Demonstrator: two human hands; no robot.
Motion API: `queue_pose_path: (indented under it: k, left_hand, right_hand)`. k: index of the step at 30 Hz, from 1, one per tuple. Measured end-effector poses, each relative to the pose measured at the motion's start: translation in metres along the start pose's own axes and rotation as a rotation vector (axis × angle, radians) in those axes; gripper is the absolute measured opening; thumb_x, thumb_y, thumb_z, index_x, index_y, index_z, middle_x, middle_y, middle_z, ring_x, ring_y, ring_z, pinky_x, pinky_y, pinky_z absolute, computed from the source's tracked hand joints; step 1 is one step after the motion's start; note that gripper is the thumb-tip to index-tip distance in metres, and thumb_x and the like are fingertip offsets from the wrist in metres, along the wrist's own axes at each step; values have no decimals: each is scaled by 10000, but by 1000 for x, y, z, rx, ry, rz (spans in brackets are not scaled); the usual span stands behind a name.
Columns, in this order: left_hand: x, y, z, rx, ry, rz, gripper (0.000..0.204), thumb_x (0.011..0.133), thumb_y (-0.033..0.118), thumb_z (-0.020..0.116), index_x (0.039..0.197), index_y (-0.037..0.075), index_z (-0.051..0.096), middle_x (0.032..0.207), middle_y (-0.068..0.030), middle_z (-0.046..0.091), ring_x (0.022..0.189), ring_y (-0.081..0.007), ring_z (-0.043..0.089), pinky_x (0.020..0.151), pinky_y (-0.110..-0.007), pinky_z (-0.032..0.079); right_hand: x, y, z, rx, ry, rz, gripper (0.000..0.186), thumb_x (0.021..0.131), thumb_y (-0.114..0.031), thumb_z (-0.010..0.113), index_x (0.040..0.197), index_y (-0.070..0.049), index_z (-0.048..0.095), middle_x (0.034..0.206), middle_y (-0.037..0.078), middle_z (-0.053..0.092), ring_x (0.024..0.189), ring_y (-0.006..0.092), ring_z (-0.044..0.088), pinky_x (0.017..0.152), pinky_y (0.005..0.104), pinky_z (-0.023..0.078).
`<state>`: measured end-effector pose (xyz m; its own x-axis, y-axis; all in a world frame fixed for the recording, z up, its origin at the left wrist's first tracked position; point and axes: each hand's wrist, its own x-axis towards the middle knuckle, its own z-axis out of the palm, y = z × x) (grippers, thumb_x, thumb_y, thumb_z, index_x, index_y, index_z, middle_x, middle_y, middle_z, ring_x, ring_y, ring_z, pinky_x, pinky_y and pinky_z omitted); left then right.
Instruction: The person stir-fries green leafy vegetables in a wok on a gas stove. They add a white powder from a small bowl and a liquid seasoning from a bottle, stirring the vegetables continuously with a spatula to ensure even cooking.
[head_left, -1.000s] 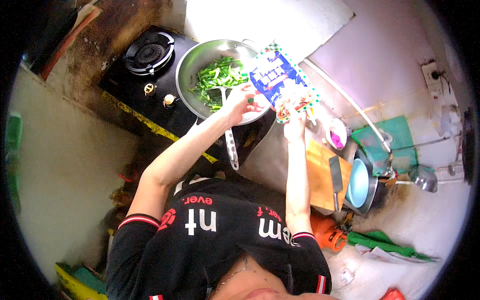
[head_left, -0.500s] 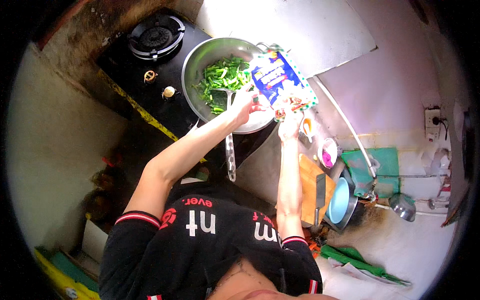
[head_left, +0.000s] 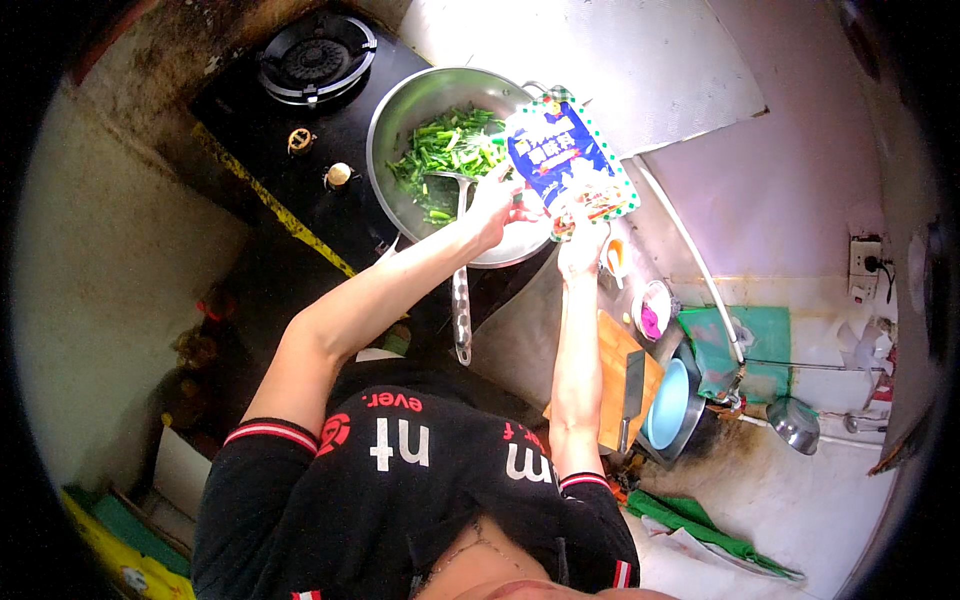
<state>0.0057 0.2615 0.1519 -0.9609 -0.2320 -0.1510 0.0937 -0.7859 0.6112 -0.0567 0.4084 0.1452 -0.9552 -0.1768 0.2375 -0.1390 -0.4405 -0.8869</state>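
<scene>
Over the right side of a wide wok (head_left: 390, 110) I hold a blue and white food packet (head_left: 560, 150) with a green-dotted border. My right hand (head_left: 583, 248) grips its lower edge, its fingers closed. At the packet's left edge, my left hand (head_left: 492, 208) has its fingers curled against it; glare blurs the exact contact. Chopped green vegetables (head_left: 450, 145) lie in the wok. A metal spatula (head_left: 461, 305) leans there untouched, its head among the greens and its handle over the near rim, below my left forearm. Whether the packet is torn open I cannot tell.
A bare burner (head_left: 318, 58) sits on the black stove at far left. To the right are a small bowl with an orange spoon (head_left: 617, 258), a wooden cutting board (head_left: 610, 350) bearing a knife (head_left: 632, 390), and a blue basin (head_left: 668, 403). A ladle (head_left: 795, 425) hangs by the wall.
Both hands keep nearly the same hold. The packet's face has turned slightly and shows more plainly. The whole view has shifted a little; the spatula and greens stay put.
</scene>
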Motion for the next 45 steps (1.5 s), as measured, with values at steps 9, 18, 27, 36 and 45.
queue_pose_path:
  k: [9, 18, 27, 36, 45]
  left_hand:
    - [10, -2, 0, 10, -66, -106, 400, 971, 61, 413, 1369, 87, 390, 1115, -140, 561, 673, -203, 649, 550, -300, 594]
    - [26, -21, 1, 47, -51, -149, 313, 983, 101, 420, 1291, 45, 439, 1120, -126, 589, 656, -193, 647, 506, -283, 579]
    - [22, -21, 7, -2, -95, -205, 320, 959, 99, 493, 1270, 54, 432, 1028, -120, 628, 647, -194, 661, 513, -285, 578]
    - [34, -33, -1, 55, -77, -222, 323, 984, 82, 409, 1307, 69, 417, 1079, -127, 625, 649, -224, 670, 541, -304, 582]
    - [25, -23, -6, 85, -94, -236, 351, 951, 59, 485, 1295, 47, 415, 1069, -164, 603, 667, -250, 675, 578, -343, 589]
  right_hand:
    - [-1, -7, -15, -24, 76, 38, 338, 844, 26, 659, 1168, -20, 577, 1177, 52, 608, 1026, 155, 615, 863, 307, 501]
    - [-3, -8, -13, -69, 211, 39, 428, 857, 28, 618, 1255, -1, 465, 1203, 103, 566, 1032, 225, 615, 795, 389, 569]
    - [-4, -5, -16, -83, 333, -12, 401, 875, 4, 622, 1250, -20, 481, 1178, 93, 580, 1002, 212, 626, 707, 388, 585]
    - [-13, 3, -10, -73, 339, -23, 384, 870, -2, 639, 1234, 6, 519, 1186, 71, 593, 1010, 158, 614, 829, 311, 513]
    - [-23, -2, 8, 3, 390, 54, 275, 892, -45, 616, 1160, -30, 554, 1103, 92, 618, 956, 189, 635, 722, 365, 559]
